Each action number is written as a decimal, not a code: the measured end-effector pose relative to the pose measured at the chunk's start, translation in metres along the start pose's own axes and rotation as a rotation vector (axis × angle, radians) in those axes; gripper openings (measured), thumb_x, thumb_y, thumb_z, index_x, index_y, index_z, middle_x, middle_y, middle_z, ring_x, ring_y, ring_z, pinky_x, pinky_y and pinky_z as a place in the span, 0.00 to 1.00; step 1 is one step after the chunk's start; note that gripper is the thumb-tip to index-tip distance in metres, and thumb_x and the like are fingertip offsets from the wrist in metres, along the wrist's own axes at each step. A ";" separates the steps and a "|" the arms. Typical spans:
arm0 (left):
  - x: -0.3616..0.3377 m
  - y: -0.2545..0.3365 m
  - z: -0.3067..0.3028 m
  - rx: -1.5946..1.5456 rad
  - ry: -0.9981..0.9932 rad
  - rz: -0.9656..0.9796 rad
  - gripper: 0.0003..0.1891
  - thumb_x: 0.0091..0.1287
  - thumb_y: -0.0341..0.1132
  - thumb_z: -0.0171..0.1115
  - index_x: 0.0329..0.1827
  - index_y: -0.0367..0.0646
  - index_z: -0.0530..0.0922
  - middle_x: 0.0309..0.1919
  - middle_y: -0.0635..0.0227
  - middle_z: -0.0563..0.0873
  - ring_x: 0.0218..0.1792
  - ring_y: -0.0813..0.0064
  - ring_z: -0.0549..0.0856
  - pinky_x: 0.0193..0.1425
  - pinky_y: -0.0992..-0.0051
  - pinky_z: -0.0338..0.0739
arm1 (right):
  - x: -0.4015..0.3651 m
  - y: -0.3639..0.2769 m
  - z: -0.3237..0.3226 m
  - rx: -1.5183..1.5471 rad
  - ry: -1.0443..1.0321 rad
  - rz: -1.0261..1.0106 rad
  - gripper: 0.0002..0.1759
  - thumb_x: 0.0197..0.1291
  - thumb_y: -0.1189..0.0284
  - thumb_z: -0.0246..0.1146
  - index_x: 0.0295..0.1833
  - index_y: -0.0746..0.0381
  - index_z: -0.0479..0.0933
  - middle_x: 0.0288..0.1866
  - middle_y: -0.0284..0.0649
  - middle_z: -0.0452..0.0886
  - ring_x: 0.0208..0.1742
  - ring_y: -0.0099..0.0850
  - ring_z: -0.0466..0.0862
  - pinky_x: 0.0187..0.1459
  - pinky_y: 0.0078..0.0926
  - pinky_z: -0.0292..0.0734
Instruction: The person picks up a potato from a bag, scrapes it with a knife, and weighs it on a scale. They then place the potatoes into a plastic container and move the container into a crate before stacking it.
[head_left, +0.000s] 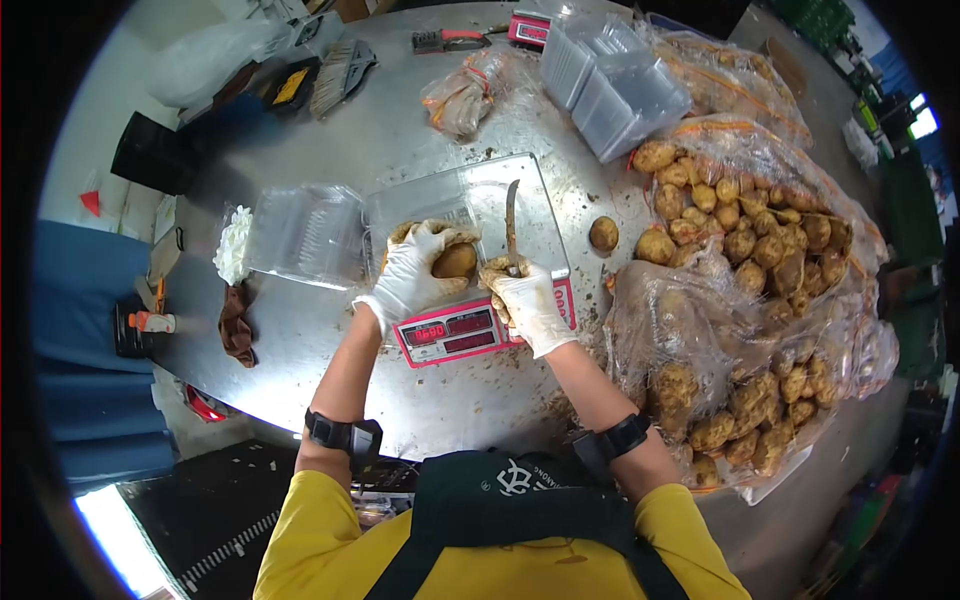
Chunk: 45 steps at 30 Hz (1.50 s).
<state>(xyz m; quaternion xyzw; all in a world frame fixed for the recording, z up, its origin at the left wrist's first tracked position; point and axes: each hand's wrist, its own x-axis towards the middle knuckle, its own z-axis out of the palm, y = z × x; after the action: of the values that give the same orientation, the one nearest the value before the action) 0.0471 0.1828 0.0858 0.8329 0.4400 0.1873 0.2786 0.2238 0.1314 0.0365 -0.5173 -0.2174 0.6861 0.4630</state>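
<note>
My left hand [415, 265], in a soiled white glove, is wrapped round a potato [455, 262] above the left part of the scale's metal pan [545, 235]. To its right, my right hand [522, 295], also gloved, grips a narrow curved knife [511, 225] whose brownish blade points up, away from me. Both hands are over the pink-edged scale [465, 335], which has a lit red display. What lies beneath my left hand is partly hidden. A loose potato [603, 234] rests on the table right of the scale.
Clear plastic bags of potatoes [740, 240] cover the right side. Stacked clear trays [625, 95] stand at the back right, and more trays [308, 235] lie left of the scale. A brown cloth [237, 325], a brush [338, 78] and a crumpled bag [468, 98] are on the metal table [400, 170].
</note>
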 end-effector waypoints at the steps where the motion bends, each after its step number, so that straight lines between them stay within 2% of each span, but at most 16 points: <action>1: -0.001 -0.002 -0.003 -0.065 -0.003 -0.001 0.29 0.47 0.32 0.75 0.56 0.46 0.79 0.49 0.64 0.80 0.55 0.64 0.77 0.64 0.69 0.69 | 0.000 0.001 0.000 0.013 -0.011 -0.008 0.06 0.60 0.78 0.65 0.41 0.64 0.77 0.27 0.37 0.81 0.14 0.18 0.71 0.09 0.17 0.60; 5: 0.002 -0.004 -0.009 -0.250 -0.076 -0.007 0.28 0.45 0.29 0.75 0.54 0.46 0.79 0.49 0.63 0.80 0.53 0.65 0.78 0.62 0.69 0.70 | 0.003 0.004 -0.001 0.012 -0.026 -0.022 0.05 0.60 0.79 0.65 0.41 0.65 0.76 0.27 0.37 0.80 0.13 0.18 0.70 0.09 0.17 0.59; 11: 0.014 0.019 0.014 0.174 0.120 -0.035 0.17 0.54 0.29 0.70 0.48 0.46 0.83 0.42 0.60 0.83 0.46 0.67 0.82 0.55 0.70 0.75 | 0.003 0.010 -0.003 -0.018 -0.012 -0.037 0.05 0.59 0.79 0.64 0.41 0.65 0.76 0.26 0.36 0.80 0.12 0.18 0.70 0.09 0.16 0.60; 14: 0.016 0.009 0.016 -0.099 0.223 -0.100 0.10 0.60 0.28 0.65 0.45 0.43 0.84 0.40 0.62 0.85 0.44 0.69 0.84 0.53 0.73 0.77 | 0.000 0.010 -0.008 -0.015 0.003 -0.017 0.05 0.58 0.76 0.66 0.39 0.63 0.78 0.24 0.32 0.78 0.15 0.16 0.70 0.12 0.15 0.61; 17: 0.005 -0.025 0.006 -0.170 0.484 -0.013 0.10 0.64 0.20 0.59 0.46 0.39 0.83 0.45 0.64 0.86 0.49 0.74 0.82 0.56 0.76 0.77 | -0.002 0.007 -0.011 -0.032 -0.002 -0.003 0.05 0.58 0.76 0.66 0.39 0.63 0.78 0.24 0.32 0.79 0.15 0.16 0.71 0.12 0.15 0.61; 19: -0.007 -0.057 -0.012 -0.039 0.678 -0.037 0.16 0.65 0.20 0.57 0.55 0.39 0.78 0.52 0.64 0.83 0.54 0.72 0.81 0.62 0.74 0.73 | -0.001 0.006 -0.011 -0.030 -0.011 0.008 0.06 0.58 0.76 0.66 0.40 0.63 0.78 0.25 0.32 0.79 0.15 0.16 0.71 0.12 0.15 0.61; 20: -0.014 -0.053 -0.026 0.004 0.738 -0.211 0.16 0.68 0.22 0.56 0.59 0.38 0.76 0.53 0.63 0.82 0.55 0.73 0.81 0.62 0.72 0.74 | 0.000 0.005 -0.010 -0.029 -0.018 0.012 0.06 0.58 0.76 0.66 0.40 0.63 0.77 0.25 0.32 0.79 0.15 0.16 0.71 0.13 0.15 0.61; 22: -0.028 -0.112 -0.035 -0.373 0.783 -0.350 0.20 0.69 0.24 0.55 0.65 0.38 0.69 0.56 0.58 0.80 0.58 0.66 0.78 0.64 0.69 0.71 | 0.004 0.007 -0.009 -0.006 -0.035 0.011 0.07 0.58 0.75 0.66 0.41 0.63 0.77 0.26 0.33 0.79 0.16 0.16 0.71 0.12 0.15 0.61; 25: -0.044 -0.114 -0.054 -1.222 0.447 -0.515 0.26 0.74 0.38 0.53 0.71 0.39 0.60 0.58 0.52 0.77 0.57 0.63 0.78 0.63 0.67 0.72 | 0.006 0.009 -0.003 -0.003 -0.026 0.023 0.06 0.60 0.76 0.65 0.41 0.63 0.75 0.27 0.35 0.80 0.14 0.18 0.71 0.10 0.16 0.60; 29: -0.047 -0.113 -0.047 -1.390 0.409 -0.433 0.31 0.75 0.53 0.45 0.73 0.43 0.58 0.62 0.49 0.74 0.57 0.62 0.77 0.64 0.65 0.69 | -0.002 -0.001 -0.004 -0.002 -0.031 0.072 0.12 0.62 0.67 0.66 0.45 0.64 0.75 0.27 0.37 0.80 0.15 0.21 0.74 0.09 0.19 0.62; 31: -0.055 -0.113 -0.047 -1.412 0.453 -0.298 0.30 0.74 0.55 0.47 0.70 0.43 0.65 0.51 0.61 0.80 0.50 0.71 0.78 0.62 0.71 0.67 | 0.003 0.012 -0.011 0.016 -0.057 -0.004 0.17 0.67 0.62 0.59 0.51 0.65 0.76 0.32 0.39 0.82 0.17 0.21 0.74 0.12 0.19 0.64; 33: -0.059 -0.094 -0.049 -1.127 0.525 -0.337 0.25 0.72 0.44 0.56 0.67 0.40 0.69 0.47 0.70 0.79 0.49 0.81 0.76 0.60 0.76 0.67 | 0.007 0.008 -0.011 0.047 -0.056 0.001 0.16 0.69 0.62 0.55 0.51 0.62 0.77 0.28 0.35 0.80 0.16 0.19 0.73 0.11 0.17 0.63; 35: -0.068 -0.090 -0.037 -0.757 0.404 -0.374 0.26 0.67 0.33 0.63 0.67 0.37 0.68 0.52 0.68 0.80 0.52 0.79 0.77 0.60 0.74 0.71 | 0.009 0.001 -0.011 0.040 -0.062 0.017 0.16 0.68 0.60 0.58 0.47 0.62 0.77 0.22 0.32 0.75 0.12 0.18 0.69 0.09 0.17 0.59; 37: -0.080 -0.098 0.003 -0.607 0.627 -0.271 0.27 0.62 0.22 0.63 0.66 0.36 0.69 0.51 0.68 0.80 0.49 0.80 0.78 0.57 0.77 0.74 | 0.004 -0.006 -0.007 -0.105 -0.059 0.036 0.16 0.65 0.59 0.62 0.45 0.62 0.77 0.19 0.30 0.73 0.10 0.17 0.66 0.08 0.17 0.56; 43: -0.117 -0.063 0.022 -1.163 0.685 -0.544 0.25 0.62 0.21 0.62 0.64 0.38 0.69 0.47 0.66 0.81 0.40 0.75 0.83 0.45 0.74 0.82 | 0.004 0.008 -0.013 -0.059 -0.105 0.099 0.10 0.61 0.69 0.67 0.42 0.63 0.75 0.29 0.34 0.79 0.18 0.20 0.75 0.12 0.17 0.63; 45: -0.127 -0.060 0.026 -1.263 0.669 -0.578 0.22 0.63 0.21 0.60 0.61 0.38 0.71 0.43 0.67 0.82 0.37 0.73 0.84 0.41 0.73 0.84 | 0.001 0.008 -0.013 -0.123 -0.125 0.066 0.10 0.63 0.68 0.63 0.44 0.63 0.76 0.26 0.35 0.78 0.13 0.18 0.70 0.10 0.18 0.60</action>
<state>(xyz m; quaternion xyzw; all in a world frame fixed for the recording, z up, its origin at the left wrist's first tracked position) -0.0449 0.0958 0.0198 0.2668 0.5105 0.5646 0.5911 0.2324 0.1265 0.0249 -0.5079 -0.2704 0.7172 0.3931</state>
